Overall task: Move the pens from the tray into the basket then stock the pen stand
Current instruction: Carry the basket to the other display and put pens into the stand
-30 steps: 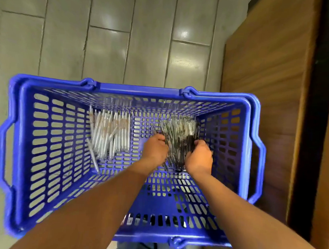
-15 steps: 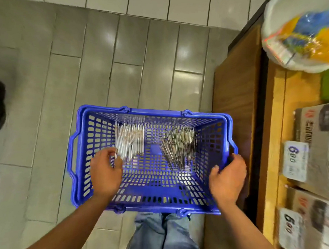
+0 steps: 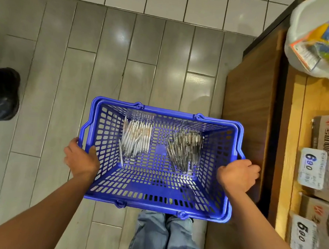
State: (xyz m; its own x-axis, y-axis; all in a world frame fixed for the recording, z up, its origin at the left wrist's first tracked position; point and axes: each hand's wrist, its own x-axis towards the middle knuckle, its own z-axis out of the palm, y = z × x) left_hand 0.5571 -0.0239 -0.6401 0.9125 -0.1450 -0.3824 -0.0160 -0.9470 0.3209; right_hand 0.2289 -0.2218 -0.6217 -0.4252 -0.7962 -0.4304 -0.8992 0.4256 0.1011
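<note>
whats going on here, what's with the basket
A person is holding a blue basket over a tiled floor, beside a wooden shelf unit. The left hand grips the basket's left rim and the right hand grips the right rim. Two piles of pens lie on the basket's bottom: white pens on the left and dark pens on the right. No tray or pen stand is in view.

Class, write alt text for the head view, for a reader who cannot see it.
Seen from above, a person's left hand and right hand grip the sides of a blue basket over a grey tiled floor. Inside lie white pens on the left and dark pens on the right.
</note>
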